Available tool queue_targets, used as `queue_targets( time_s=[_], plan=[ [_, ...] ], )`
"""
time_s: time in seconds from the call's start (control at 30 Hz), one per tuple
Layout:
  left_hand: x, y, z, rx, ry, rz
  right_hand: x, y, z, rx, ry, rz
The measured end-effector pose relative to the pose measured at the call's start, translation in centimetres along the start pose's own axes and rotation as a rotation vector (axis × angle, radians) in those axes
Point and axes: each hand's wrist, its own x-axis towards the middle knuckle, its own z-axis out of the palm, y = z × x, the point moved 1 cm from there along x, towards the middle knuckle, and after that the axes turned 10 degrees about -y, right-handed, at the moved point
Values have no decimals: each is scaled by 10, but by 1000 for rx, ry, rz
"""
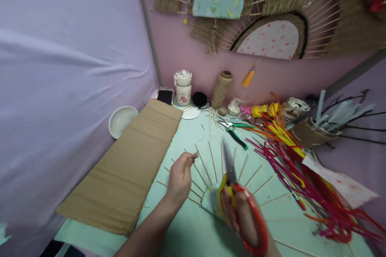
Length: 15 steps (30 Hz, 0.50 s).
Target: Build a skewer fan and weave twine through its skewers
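My left hand (180, 176) is closed in a pinch on a small bit of twine (196, 154), its frayed end poking out past the fingertips. My right hand (245, 213) grips a pair of scissors (230, 170) with red and yellow handles, blades pointing away from me and slightly blurred. Beneath both hands, a half-circle piece with a pale floral pattern (210, 196) lies on the table. Thin wooden sticks (213, 160) fan out from its curved edge. My right hand and the scissors hide part of that piece.
Cardboard (129, 164) and a paper plate (123, 122) lie left. Behind are a white jar (183, 88), a twine spool (222, 90) and green-handled pliers (237, 138). Pipe cleaners (325, 204) crowd the right, near a pot (312, 132). Woven half-circle pieces (268, 40) hang on the wall.
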Motion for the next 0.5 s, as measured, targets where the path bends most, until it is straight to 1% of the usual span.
queue_targets(
  time_s=[0.07,0.1,0.17,0.23,0.3,0.37,0.43,0.5],
  plan=[
    [1,-1,1,-140,-21,-42,0,-6,-7,-32,90,-107],
    [2,-1,3,-233,-43,-57,0,-9,-9,-59,113,-146],
    [4,-2,5,-421,-92,-67,1,-13,-11,-108,115,-155],
    [5,-4,7,-548,-114,-59,3,-14,-8,-134,121,-128],
    [6,-4,7,-599,-106,-52,6,-14,-3,-173,164,-100],
    [4,-5,7,-608,-100,-63,9,-16,3,-269,220,-97],
    [3,-4,7,-594,-110,-81,13,-18,9,-370,265,-136],
    [1,-2,7,-568,-133,-85,18,-19,14,-409,291,-207]
  ],
)
